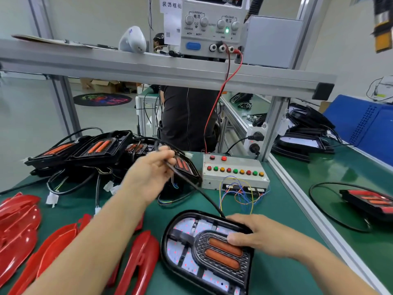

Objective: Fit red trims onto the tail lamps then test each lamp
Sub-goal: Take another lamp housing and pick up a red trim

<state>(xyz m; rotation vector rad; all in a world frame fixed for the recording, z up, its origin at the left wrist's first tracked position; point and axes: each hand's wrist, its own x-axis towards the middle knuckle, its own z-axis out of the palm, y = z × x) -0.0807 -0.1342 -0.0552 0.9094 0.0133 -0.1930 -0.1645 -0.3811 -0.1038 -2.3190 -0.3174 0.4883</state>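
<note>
Red trims point(25, 226) lying loose on the left of the green surface point(276, 279), no trim on the lamp yet.
Left hand point(148, 173) pinches a black cable point(195, 188) over the pile of lamps point(85, 150); right hand point(253, 233) rests with relaxed fingers on the tail lamp point(204, 252) lying flat up front, test box point(234, 173) just behind it.

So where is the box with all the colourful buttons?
The button box sits on the green table toward the back, centre-right in the head view, just beyond the tail lamp under the right hand.
</note>
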